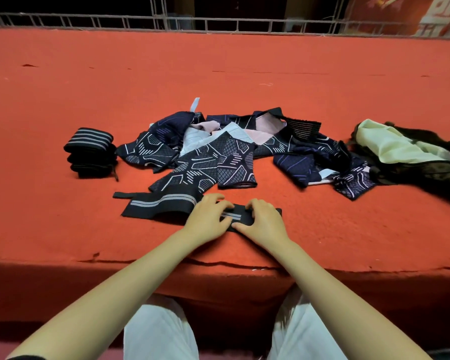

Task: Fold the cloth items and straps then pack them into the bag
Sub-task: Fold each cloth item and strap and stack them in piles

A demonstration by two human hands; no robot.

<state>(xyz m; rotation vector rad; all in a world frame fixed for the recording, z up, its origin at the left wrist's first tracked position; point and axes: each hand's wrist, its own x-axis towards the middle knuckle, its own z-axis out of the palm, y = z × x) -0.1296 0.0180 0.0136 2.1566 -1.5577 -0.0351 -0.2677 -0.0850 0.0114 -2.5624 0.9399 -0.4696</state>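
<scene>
Strap, black with grey stripes, is laid flat on the red surface, just in front of the pile of patterned cloth items. Its right end is covered by both hands. The left hand is placed on the strap with curled fingers, and the fingertips are pressed on the fabric. The right hand is set just beside it, also with curled fingers, and the thumb is tucked at the near edge of the strap. Whether the fabric is really pinched in either grip, or only pressed down, cannot be told, because the underside of the fingers is hidden. The left end of the strap, with a narrow black tab, is left free on the surface.

To the left of the pile, near it but apart, a stack of folded straps is seen, with the same grey stripes on top. To the right of the pile, a dark bag is lying open, and its pale lining is shown. The right edge of the pile is touching the bag or is just beside it. Behind the pile, at the far edge of the surface, a metal railing is seen.
</scene>
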